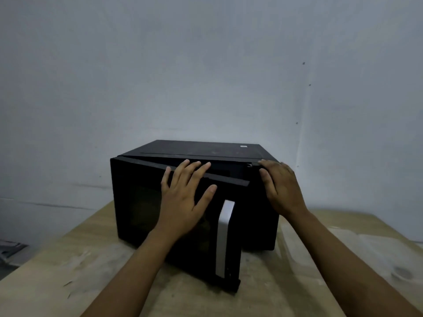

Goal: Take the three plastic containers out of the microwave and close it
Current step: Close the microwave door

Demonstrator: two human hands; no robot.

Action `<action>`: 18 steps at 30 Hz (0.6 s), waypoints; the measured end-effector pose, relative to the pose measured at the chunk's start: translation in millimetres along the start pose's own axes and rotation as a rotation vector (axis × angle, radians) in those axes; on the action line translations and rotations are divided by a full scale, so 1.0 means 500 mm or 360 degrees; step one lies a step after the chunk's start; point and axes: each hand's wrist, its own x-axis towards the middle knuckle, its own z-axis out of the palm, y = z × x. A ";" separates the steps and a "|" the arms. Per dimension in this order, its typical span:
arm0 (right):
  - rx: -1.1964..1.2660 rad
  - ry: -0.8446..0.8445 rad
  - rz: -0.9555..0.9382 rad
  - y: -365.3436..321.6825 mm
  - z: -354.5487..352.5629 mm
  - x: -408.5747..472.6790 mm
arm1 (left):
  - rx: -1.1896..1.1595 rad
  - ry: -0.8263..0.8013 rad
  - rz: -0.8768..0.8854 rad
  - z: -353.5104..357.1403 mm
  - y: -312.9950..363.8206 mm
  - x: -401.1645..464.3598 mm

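Note:
A black microwave (212,149) stands on a wooden table (57,271). Its door (135,202), hinged on the left, stands partly ajar, with a silver handle (225,236) along its right edge. My left hand (183,197) lies flat against the door's front, fingers spread, fingertips at the door's top edge. My right hand (280,186) rests on the microwave's top right front corner, holding nothing. No plastic containers are in view; the inside of the microwave is hidden behind the door.
A plain pale wall (206,76) rises right behind the microwave. The table has bare wood to the left, right and front of the microwave. A dark object (10,248) lies on the floor at the far left.

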 end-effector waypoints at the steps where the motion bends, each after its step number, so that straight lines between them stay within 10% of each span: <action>1: 0.0126 0.0053 0.0075 -0.004 -0.001 -0.002 | 0.0025 -0.0012 -0.0006 0.012 0.001 0.005; 18: -0.0100 0.0145 0.0140 -0.036 0.032 -0.005 | 0.0268 -0.0159 0.0006 0.143 -0.068 -0.017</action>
